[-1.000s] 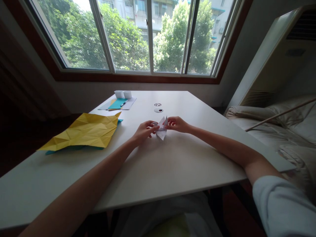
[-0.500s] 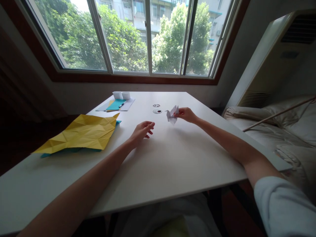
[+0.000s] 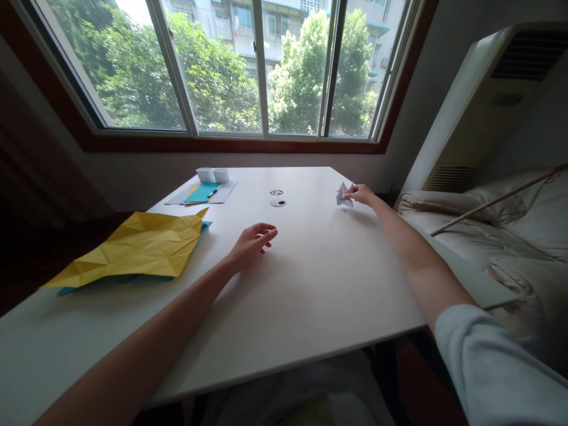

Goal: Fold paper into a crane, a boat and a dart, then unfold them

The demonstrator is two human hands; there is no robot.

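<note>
My right hand (image 3: 362, 194) pinches a white folded paper crane (image 3: 344, 196) by one side, out over the far right part of the white table (image 3: 302, 284). The crane is small at this distance and its finer folds cannot be made out. My left hand (image 3: 254, 244) rests near the table's middle with loosely bent fingers that stand apart, nothing between them. To its left lies a large creased sheet of yellow paper (image 3: 137, 244), with a teal sheet (image 3: 119, 281) showing beneath its edge.
At the far left of the table are two small white paper boxes (image 3: 205, 174), a teal paper (image 3: 202, 192), white paper (image 3: 228, 192) and a pen (image 3: 214, 193). Two round patterned pieces (image 3: 278, 203) lie near the middle. A padded couch (image 3: 479, 213) borders the right side.
My right hand has carried the paper crane to the right and farther away. My left hand has stayed nearly in place, while the view has shifted slightly.
</note>
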